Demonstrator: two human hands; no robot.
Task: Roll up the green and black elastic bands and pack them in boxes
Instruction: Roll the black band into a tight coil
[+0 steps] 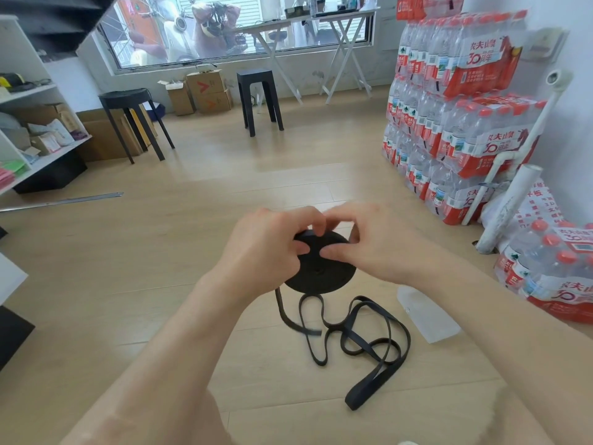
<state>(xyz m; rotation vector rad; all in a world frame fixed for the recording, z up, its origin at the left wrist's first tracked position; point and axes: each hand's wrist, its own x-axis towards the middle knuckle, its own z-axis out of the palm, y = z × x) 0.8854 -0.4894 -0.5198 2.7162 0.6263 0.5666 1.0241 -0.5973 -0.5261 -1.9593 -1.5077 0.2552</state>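
Over wood floor (160, 252), left hand (266, 248), right hand (369, 242) tight on black roll (321, 271); loose band (364, 390); perhaps plastic bag (426, 316)

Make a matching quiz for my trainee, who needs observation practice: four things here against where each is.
1 roll
2 loose band
3 water packs
4 cardboard boxes

a below the window
b stacked at far right
c gripped by left hand and right hand
d looped on the floor

Pairs: 1-c, 2-d, 3-b, 4-a
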